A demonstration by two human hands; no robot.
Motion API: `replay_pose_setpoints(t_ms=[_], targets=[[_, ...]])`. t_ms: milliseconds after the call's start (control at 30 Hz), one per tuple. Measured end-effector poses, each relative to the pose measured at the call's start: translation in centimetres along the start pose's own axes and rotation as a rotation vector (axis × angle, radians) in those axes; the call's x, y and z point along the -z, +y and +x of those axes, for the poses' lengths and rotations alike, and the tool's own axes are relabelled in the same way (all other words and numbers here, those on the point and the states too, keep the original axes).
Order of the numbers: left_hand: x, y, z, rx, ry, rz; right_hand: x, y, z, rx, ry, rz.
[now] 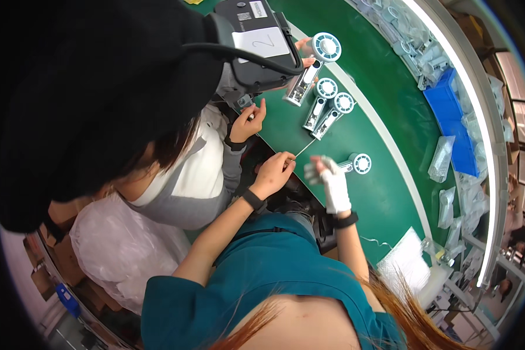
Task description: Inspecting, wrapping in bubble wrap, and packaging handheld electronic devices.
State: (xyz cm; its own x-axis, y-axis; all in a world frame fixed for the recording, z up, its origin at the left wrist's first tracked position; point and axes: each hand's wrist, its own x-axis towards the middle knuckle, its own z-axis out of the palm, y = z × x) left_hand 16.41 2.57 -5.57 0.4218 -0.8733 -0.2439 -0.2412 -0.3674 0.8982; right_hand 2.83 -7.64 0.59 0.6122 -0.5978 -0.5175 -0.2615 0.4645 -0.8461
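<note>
My left hand [272,176], bare with a black wristband, is at the table's near edge. Its fingers are pinched together around a thin pale rod [305,148], which points toward two handheld fans. These white fans, one [326,88] beside the other [343,103], lie with inner parts showing in their handles. My right hand [332,185], in a white glove with bare fingertips, is smeared by motion. It is beside another handheld fan [362,164], whose handle is partly behind the glove; I cannot tell whether they touch.
At my left, a co-worker's hand [248,123] is near the table edge; their other hand [305,53] holds a fan [326,46]. The green table [379,198] curves ahead. Beyond lie blue bins [454,119] and bagged parts [442,157]. White bubble wrap [403,259] is at right.
</note>
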Motion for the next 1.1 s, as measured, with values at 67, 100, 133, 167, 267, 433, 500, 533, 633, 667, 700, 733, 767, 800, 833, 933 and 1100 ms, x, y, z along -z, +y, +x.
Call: replay_pose_setpoints(t_ms=[67, 100, 133, 167, 267, 433, 500, 533, 633, 667, 700, 733, 767, 800, 833, 933, 1100], targets=[[0.7, -0.2, -0.7, -0.045, -0.044, 0.058, -1.2, -1.3, 2.6, 0.058, -0.040, 0.202], [1.0, -0.4, -1.1, -0.090, -0.066, 0.112, -1.8, -1.9, 4.0, 0.107, -0.080, 0.304], [1.0, -0.4, -1.4, -0.091, -0.088, 0.114, -2.4, -2.4, 5.1, 0.158, -0.116, 0.404], [1.0, -0.3, -1.7, -0.104, -0.100, 0.108, -3.0, -3.1, 6.0, 0.155, -0.098, 0.413], [1.2, 0.0, -2.3, -0.129, -0.168, 0.182, -4.7, -4.5, 7.9, 0.128, -0.068, 0.519], [0.6, -1.6, -3.0, -0.226, -0.227, 0.297, -5.9, -4.0, 9.5, 0.098, -0.230, 0.719], [0.7, -1.9, -3.0, -0.234, -0.231, 0.290, -6.1, -3.8, 9.7, 0.114, -0.222, 0.682], [0.7, -2.0, -3.0, -0.243, -0.231, 0.279, -6.1, -3.7, 9.7, 0.113, -0.220, 0.688], [0.8, -2.0, -3.1, -0.234, -0.236, 0.285, -6.1, -3.7, 9.4, 0.087, -0.191, 0.704], [0.9, -1.9, -3.2, -0.231, -0.245, 0.287, -6.2, -3.6, 9.4, 0.085, -0.185, 0.710], [1.0, -1.8, -3.1, -0.219, -0.254, 0.283, -6.2, -3.5, 9.3, 0.100, -0.192, 0.704], [1.1, -1.9, -3.1, -0.208, -0.263, 0.280, -6.2, -3.5, 9.3, 0.114, -0.199, 0.697], [1.1, -2.1, -3.2, -0.203, -0.270, 0.281, -6.3, -3.4, 9.3, 0.110, -0.195, 0.702], [1.1, -2.4, -3.1, -0.199, -0.278, 0.286, -6.4, -3.4, 9.3, 0.136, -0.175, 0.693], [1.1, -2.7, -3.2, -0.194, -0.286, 0.292, -6.6, -3.4, 9.4, 0.162, -0.155, 0.684], [1.1, -3.0, -3.3, -0.194, -0.298, 0.315, -7.1, -4.0, 9.4, 0.198, -0.101, 0.675], [1.8, -2.6, -3.3, -0.177, -0.299, 0.329, -7.3, -4.7, 9.2, 0.248, -0.151, 0.573]])
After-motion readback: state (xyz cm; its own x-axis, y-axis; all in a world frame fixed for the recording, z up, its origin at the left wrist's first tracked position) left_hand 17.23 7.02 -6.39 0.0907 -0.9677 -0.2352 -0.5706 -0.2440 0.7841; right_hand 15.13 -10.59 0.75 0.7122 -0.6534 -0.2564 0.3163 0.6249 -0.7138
